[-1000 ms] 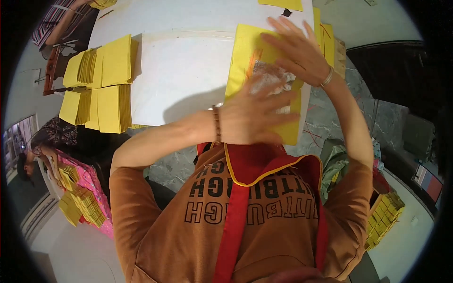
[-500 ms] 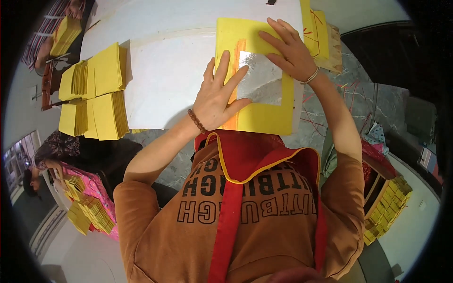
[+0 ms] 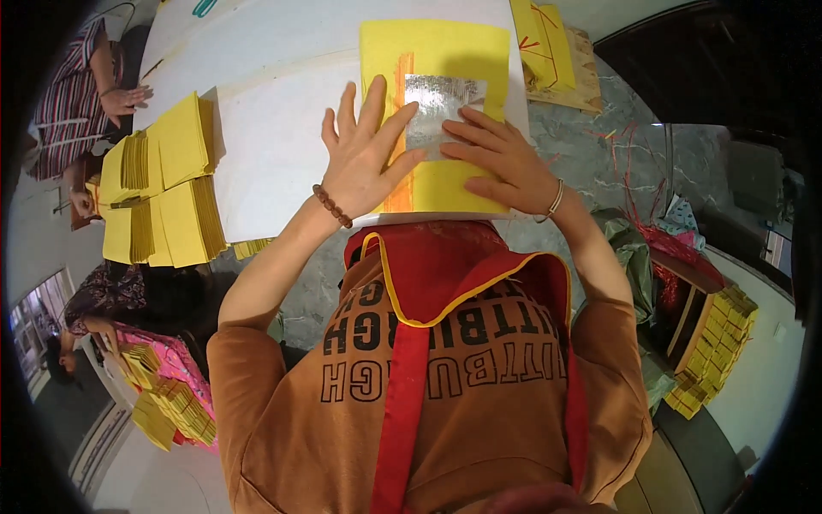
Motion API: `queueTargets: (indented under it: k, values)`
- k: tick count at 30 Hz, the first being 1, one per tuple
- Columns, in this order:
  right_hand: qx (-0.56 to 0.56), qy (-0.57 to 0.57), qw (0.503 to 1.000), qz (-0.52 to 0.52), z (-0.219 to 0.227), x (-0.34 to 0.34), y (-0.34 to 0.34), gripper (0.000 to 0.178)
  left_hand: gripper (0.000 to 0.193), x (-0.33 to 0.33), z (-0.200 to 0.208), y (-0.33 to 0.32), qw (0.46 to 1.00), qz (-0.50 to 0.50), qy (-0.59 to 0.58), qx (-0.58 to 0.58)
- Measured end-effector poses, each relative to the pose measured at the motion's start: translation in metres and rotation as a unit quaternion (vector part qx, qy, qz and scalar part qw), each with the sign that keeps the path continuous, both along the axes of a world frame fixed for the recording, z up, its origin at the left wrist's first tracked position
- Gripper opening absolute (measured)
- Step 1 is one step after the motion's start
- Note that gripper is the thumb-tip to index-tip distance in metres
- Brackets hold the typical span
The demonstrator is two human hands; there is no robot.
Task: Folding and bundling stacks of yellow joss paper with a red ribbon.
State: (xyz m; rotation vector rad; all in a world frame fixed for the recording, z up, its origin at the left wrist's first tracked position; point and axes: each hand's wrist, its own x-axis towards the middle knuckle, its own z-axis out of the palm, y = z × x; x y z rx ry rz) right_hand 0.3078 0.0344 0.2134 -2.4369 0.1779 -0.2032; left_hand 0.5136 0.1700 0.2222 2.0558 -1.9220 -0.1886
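Note:
A big yellow paper sheet [image 3: 445, 47] lies at the near edge of the white table. An orange band [image 3: 403, 77] runs along its left part, and a shiny silver foil square [image 3: 445, 90] lies to the right of that band. My left hand [image 3: 364, 154] is flat with fingers spread over the band and the foil's left edge. My right hand [image 3: 505, 163] rests with stretched fingers on the foil's lower right part and the yellow paper below it. Neither hand grips anything.
Stacks of folded yellow paper [image 3: 184, 146] stand on the white table [image 3: 274, 111] at left. Co-workers sit beyond them, one hand [image 3: 124, 101] by the table edge. Yellow bundles [image 3: 548, 51] lie on a board at right; more bundles [image 3: 715, 347] stand lower right. Teal scissors [image 3: 204, 8] lie far off.
My right hand has moved from the sheet's upper right corner down to the foil's lower right. My left hand stays spread by the band. The co-worker at far left holds the yellow bundle no longer upright.

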Motion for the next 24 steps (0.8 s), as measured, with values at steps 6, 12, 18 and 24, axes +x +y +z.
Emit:
queueTargets:
  k: [6, 12, 18, 24]
  values:
    - [-0.014, -0.045, 0.996, -0.073, 0.021, -0.017, 0.002, 0.044, 0.048, 0.002, 0.04, 0.012, 0.966, -0.215, 0.138, -0.039]
    - [-0.06, -0.033, 0.995, -0.078, 0.016, -0.035, 0.03, 0.056, 0.036, 0.004, 0.031, 0.016, 0.966, -0.234, 0.102, -0.033]
    - [-0.015, -0.059, 0.988, -0.139, 0.005, -0.033, 0.034, 0.053, 0.029, 0.01, 0.032, 0.006, 0.953, -0.218, 0.209, 0.003]
    - [0.118, -0.087, 0.977, -0.156, 0.002, -0.033, 0.032, 0.045, 0.019, 0.017, 0.025, -0.003, 0.91, -0.151, 0.381, 0.067]
